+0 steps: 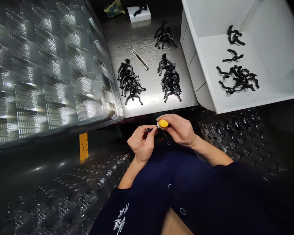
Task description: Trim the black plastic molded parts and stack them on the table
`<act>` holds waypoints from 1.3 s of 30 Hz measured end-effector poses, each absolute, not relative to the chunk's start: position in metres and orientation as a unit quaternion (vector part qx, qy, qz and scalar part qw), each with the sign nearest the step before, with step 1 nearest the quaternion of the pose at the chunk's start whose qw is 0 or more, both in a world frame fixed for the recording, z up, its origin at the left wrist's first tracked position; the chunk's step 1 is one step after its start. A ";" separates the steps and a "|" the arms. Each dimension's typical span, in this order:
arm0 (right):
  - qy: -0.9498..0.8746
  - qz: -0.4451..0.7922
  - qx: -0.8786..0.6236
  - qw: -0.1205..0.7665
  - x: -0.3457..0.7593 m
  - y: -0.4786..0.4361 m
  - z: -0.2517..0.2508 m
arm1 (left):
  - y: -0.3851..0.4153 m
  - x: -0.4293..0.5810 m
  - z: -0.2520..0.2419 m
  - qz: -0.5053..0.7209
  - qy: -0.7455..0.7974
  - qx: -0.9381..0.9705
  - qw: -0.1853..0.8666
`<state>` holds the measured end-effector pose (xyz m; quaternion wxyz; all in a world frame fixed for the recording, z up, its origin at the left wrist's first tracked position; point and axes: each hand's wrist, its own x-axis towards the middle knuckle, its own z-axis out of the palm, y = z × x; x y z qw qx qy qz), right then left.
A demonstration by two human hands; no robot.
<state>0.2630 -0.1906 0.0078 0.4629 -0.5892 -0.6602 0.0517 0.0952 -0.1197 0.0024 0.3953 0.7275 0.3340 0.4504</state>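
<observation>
My left hand (pixel 141 143) is closed in a pinch on a small black part (pixel 150 129) held over my lap. My right hand (pixel 180 129) grips a tool with a yellow handle (pixel 163 123), and its tip meets the black part. Both hands sit close together just below the front edge of the metal table (pixel 149 85). On the table lie rows of black plastic clips (pixel 129 83) and a second group of clips (pixel 171 81). The tool's working end is too small to make out.
A stack of clear plastic trays (pixel 46 68) leans at the left. A white bin (pixel 235 55) at the right holds more black clips (pixel 238 78). A slim metal blade tool (pixel 138 57) lies on the table. Dark blister trays (pixel 235 137) lie low on both sides.
</observation>
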 end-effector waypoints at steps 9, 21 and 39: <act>-0.662 0.087 -0.605 0.435 0.269 -0.191 0.024 | -0.119 0.090 0.008 0.474 0.209 0.832 0.197; -0.643 0.068 -0.643 0.411 0.277 -0.192 0.028 | -0.117 0.077 0.004 0.475 0.143 0.854 0.158; -0.496 0.246 -0.629 0.546 0.266 -0.190 0.018 | -0.120 0.092 0.001 0.543 0.379 0.546 0.514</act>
